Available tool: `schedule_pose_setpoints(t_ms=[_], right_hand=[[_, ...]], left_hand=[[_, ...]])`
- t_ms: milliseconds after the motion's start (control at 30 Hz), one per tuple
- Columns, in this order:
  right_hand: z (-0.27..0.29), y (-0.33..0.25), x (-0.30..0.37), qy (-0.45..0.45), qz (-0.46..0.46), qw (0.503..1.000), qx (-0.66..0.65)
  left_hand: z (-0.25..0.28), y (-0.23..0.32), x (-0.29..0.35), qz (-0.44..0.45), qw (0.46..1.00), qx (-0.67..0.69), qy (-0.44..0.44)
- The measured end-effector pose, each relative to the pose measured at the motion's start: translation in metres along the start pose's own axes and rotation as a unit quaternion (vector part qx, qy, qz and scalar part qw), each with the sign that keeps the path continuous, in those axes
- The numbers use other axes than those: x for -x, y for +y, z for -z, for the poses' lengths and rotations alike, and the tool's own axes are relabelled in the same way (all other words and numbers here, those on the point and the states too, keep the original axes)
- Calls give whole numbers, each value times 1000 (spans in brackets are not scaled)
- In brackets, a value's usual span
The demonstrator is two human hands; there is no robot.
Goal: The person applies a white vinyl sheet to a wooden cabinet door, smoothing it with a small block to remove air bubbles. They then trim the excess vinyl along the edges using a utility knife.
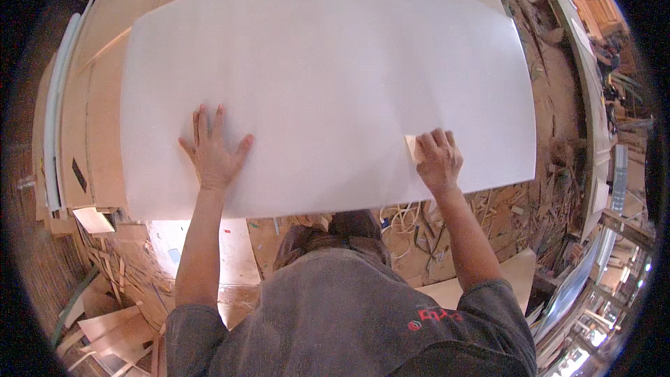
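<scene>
A large white sheet [321, 84] lies flat before me, its near edge close to my body. On its left part my left hand [215, 157] rests palm down with the fingers spread, holding nothing. Toward the near right of the sheet, my right hand [441, 160] is closed around a small pale yellow flat piece [411, 148]. One edge of that piece sticks out to the left of the fingers and meets the white surface. The rest of it is hidden in the hand, and its exact kind cannot be made out.
Brown boards [105, 108] lie under and beyond the sheet. Wood scraps [122, 331] pile up at the lower left, and offcuts with tangled strips [412, 227] litter the floor. A long timber rail [576, 63] runs along the right.
</scene>
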State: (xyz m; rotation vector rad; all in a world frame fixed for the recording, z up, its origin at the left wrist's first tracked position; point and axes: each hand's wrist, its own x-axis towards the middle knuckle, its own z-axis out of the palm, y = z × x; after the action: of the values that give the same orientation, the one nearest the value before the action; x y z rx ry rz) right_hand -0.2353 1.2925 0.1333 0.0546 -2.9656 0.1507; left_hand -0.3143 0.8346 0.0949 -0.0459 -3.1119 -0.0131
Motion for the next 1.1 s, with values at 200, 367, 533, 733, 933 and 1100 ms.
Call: schedule_pose_setpoints(t_ms=[200,367,533,733,933,1100], right_hand=[[-46,32,-197,43,9,997,56],[-71,61,-352,33,-1,997,71],[-84,75,-431,17,45,995,85],[-80,60,-413,24,21,999,29],[-60,28,-274,-5,-34,996,88],[-27,-28,-87,-29,-4,995,91]], left_hand=[[4,-1,-1,12,999,4,-33],[4,-1,-1,1,999,45,-5],[11,-3,2,14,999,49,-17],[4,-6,-3,19,999,26,-12],[-12,-6,-1,-13,999,38,31],[-8,-4,-3,-27,998,51,36]])
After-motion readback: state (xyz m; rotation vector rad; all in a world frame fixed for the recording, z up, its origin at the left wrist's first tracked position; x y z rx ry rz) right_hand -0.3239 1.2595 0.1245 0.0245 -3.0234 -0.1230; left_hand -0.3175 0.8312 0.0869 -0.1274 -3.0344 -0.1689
